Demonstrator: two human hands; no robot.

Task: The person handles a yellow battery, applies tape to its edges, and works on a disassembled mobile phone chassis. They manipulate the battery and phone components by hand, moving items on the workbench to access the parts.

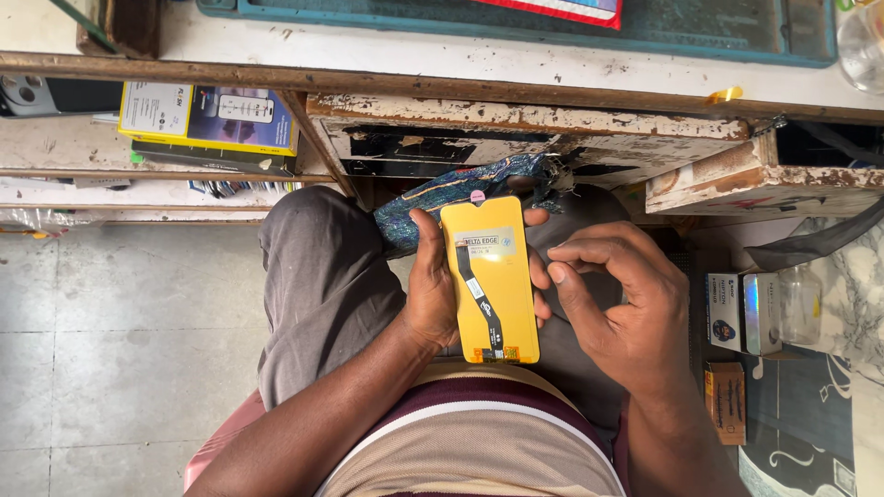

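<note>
My left hand [431, 285] holds a yellow phone display panel [493, 276] upright over my lap, its back side facing me with a black flex cable running down it. A pink tab sticks out at its top edge. Behind the panel my left fingers also press a blue-green patterned pouch [460, 198]. My right hand [622, 304] hovers just right of the panel with fingers curled, the fingertips close to the panel's right edge; it holds nothing that I can see.
A worn wooden workbench [516, 124] with an open drawer [755, 170] is ahead. A yellow and blue box [207, 115] lies on a shelf at left. Small boxes and a clear jar [799, 304] stand at right. Tiled floor at left.
</note>
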